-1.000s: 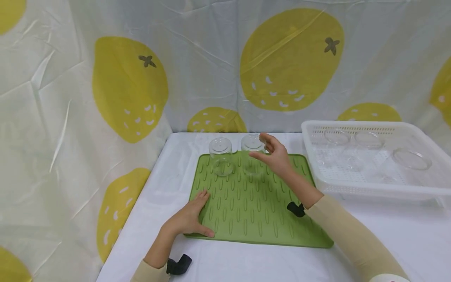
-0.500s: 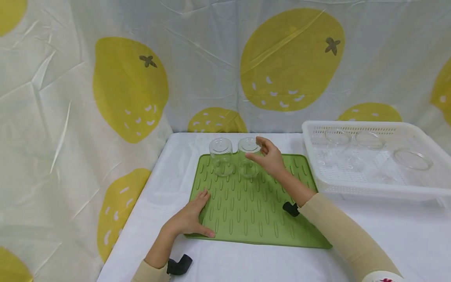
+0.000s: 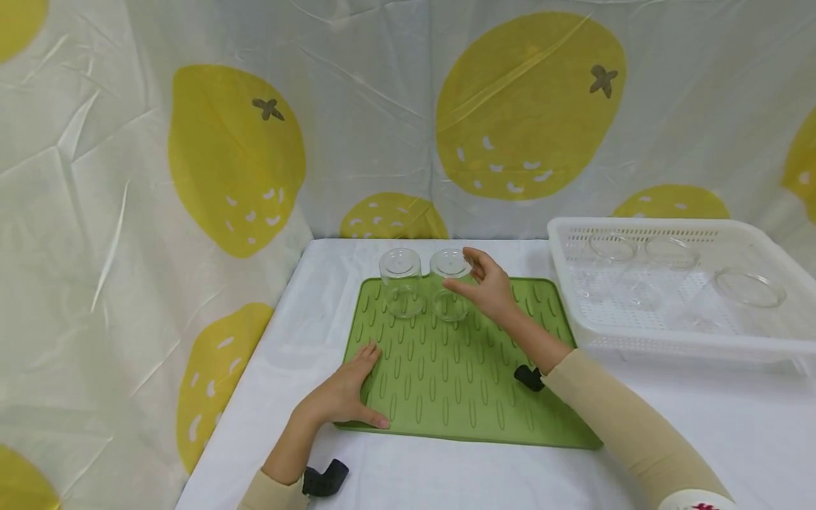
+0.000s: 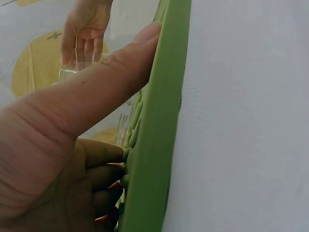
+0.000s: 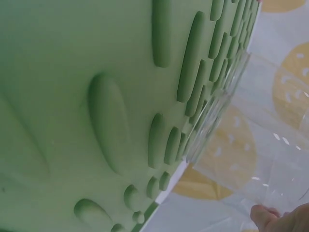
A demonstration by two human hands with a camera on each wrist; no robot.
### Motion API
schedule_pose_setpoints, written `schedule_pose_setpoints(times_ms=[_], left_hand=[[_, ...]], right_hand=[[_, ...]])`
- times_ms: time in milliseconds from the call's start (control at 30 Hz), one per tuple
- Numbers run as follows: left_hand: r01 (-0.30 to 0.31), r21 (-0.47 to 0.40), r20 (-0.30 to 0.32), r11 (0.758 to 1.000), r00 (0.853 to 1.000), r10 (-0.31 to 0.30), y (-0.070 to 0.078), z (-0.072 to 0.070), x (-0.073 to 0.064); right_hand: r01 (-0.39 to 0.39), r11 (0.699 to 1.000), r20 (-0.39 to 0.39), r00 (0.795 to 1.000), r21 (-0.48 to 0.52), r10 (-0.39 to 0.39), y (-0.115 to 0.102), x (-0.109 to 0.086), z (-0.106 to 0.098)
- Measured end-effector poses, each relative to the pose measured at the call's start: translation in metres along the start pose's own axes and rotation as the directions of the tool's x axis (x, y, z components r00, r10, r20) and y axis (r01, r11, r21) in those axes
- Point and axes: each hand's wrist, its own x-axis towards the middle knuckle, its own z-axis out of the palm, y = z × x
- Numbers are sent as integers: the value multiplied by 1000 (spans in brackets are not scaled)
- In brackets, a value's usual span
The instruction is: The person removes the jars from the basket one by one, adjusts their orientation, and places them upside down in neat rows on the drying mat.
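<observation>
Two clear drinking glasses stand upside down, side by side with a small gap, near the far edge of a green ridged drying mat point(image 3: 446, 397). My right hand point(image 3: 489, 289) holds the right glass point(image 3: 449, 301) near its upturned base, thumb in front and fingers behind. In the right wrist view, that glass point(image 5: 227, 145) meets the mat rim-down. The left glass point(image 3: 403, 287) stands untouched. My left hand point(image 3: 344, 389) rests on the mat's near left corner with fingers extended; its thumb point(image 4: 111, 79) lies along the edge in the left wrist view.
A white plastic basket point(image 3: 663, 340) stands to the right, holding several clear glasses point(image 3: 749, 289). White cloth point(image 3: 446, 474) covers the table. A lemon-print curtain point(image 3: 376, 127) hangs behind and along the left side.
Between one second and half a second ago, my right hand shifted the right glass slightly left, closer to the other one. Since then it has stayed put; my left hand has not moved.
</observation>
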Motion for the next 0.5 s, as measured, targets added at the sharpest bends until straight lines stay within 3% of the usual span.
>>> schedule_pose_setpoints(times_ms=[267, 500], left_hand=[[-2, -2, -1, 1000, 1000, 2, 0, 1, 1], [1, -10, 1, 1000, 1000, -1, 1, 0, 0]], right_hand=[[-4, 1000, -12, 1000, -7, 4, 30, 12, -3], [95, 991, -57, 993, -94, -100, 29, 8, -12]])
